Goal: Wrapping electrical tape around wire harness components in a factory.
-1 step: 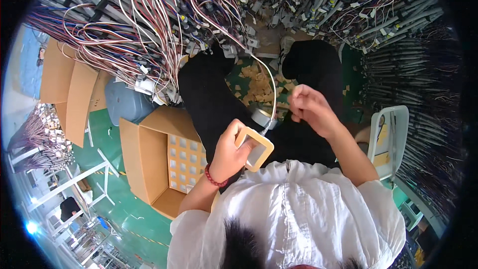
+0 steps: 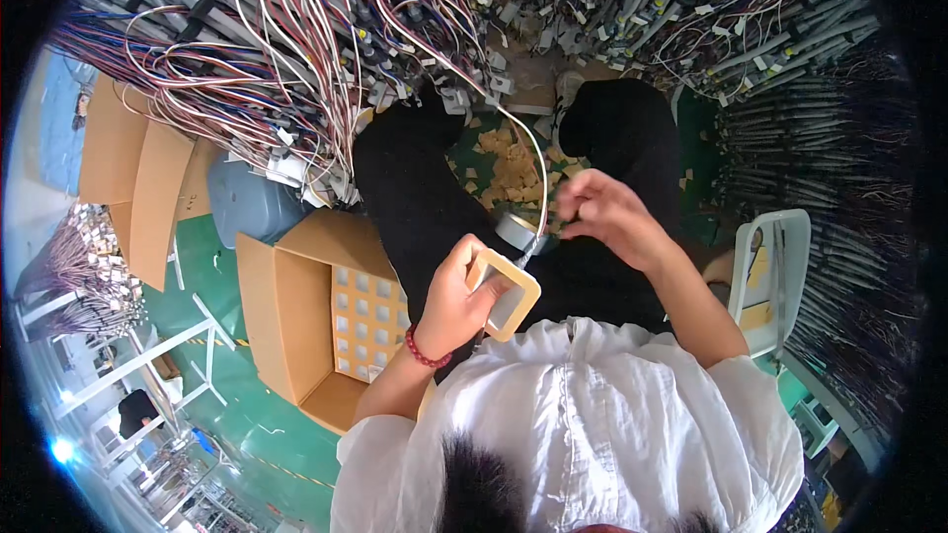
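My left hand (image 2: 459,301) grips a square, hollow casing (image 2: 523,314) with rounded corners, a tan rim and a grey inside, its thumb pressed into the opening. From the casing's far corner a white cable (image 2: 544,173) curves up and away to the wire bundles. My right hand (image 2: 614,217) hovers over my lap, to the right of the cable and apart from the casing. Its fingers are half curled and smeared by motion, so whether they pinch anything does not show. A round silvery thing (image 2: 515,230), like a roll of tape, lies between my legs, partly hidden.
Dense bundles of wires (image 2: 296,59) hang in front, with grey sleeved cables (image 2: 800,148) on the right. An open cardboard box (image 2: 296,326) with a gridded insert stands at my left. Tan scraps (image 2: 513,163) litter the floor. A white-rimmed tray (image 2: 775,281) is at my right.
My right hand has shifted slightly left, closer to the cable. My left hand and the casing have barely moved.
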`<state>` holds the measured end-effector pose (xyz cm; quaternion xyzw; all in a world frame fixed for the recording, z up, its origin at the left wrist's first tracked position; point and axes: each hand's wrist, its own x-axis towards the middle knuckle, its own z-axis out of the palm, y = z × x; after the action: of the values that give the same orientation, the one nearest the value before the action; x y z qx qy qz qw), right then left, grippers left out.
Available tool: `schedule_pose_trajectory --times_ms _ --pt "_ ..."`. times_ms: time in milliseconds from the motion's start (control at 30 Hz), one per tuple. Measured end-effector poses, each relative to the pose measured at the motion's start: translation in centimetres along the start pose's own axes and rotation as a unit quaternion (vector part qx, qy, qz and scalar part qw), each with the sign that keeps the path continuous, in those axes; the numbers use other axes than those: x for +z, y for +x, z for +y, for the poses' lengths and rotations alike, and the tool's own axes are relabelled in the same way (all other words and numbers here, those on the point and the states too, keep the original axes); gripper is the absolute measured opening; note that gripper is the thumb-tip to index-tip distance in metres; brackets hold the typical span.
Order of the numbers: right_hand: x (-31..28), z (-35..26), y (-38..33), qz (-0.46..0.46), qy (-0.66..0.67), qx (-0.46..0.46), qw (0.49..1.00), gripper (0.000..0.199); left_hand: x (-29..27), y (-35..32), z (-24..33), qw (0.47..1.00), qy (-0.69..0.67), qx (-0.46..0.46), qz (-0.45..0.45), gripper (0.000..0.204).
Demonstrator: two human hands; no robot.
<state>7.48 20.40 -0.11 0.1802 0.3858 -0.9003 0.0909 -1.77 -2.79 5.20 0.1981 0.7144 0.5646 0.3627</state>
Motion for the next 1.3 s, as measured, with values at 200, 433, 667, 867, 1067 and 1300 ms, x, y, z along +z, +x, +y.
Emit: schedule_pose_trajectory --times_ms 200,433,667,867,1067,1300 --pt "4.7 -2.4 3.1 -0.279 -0.120 -0.045 0.952 0.059 -0.2 0.0 -0.8 0.987 -0.128 -0.043 -0.090 0.025" --pt "6.2 -2.0 0.1 -0.069 -0.289 -0.040 0.954 0.010 -0.2 0.4 0.1 0.937 0.246 0.223 0.108 0.012" --pt "6.4 -4.5 -2.1 -0.029 -0.252 0.170 0.952 0.018 -0.1 2.6 -1.6 0.865 0.346 0.355 0.081 0.014" --pt "3.3 -6.8 -8.3 -0.163 -0.127 0.147 0.967 0.022 -4.6 7.4 -5.7 0.931 0.274 0.103 0.220 0.015" --pt "-3.0 -2.4 -4.8 0.274 -0.659 -0.249 0.655 0.014 -2.4 10.7 -2.3 0.949 0.283 0.137 0.003 0.076" --pt "-2.3 1.2 -2.7 0.335 -0.734 -0.272 0.524 0.024 -9.6 15.8 -2.9 0.773 0.356 0.241 0.466 0.039"
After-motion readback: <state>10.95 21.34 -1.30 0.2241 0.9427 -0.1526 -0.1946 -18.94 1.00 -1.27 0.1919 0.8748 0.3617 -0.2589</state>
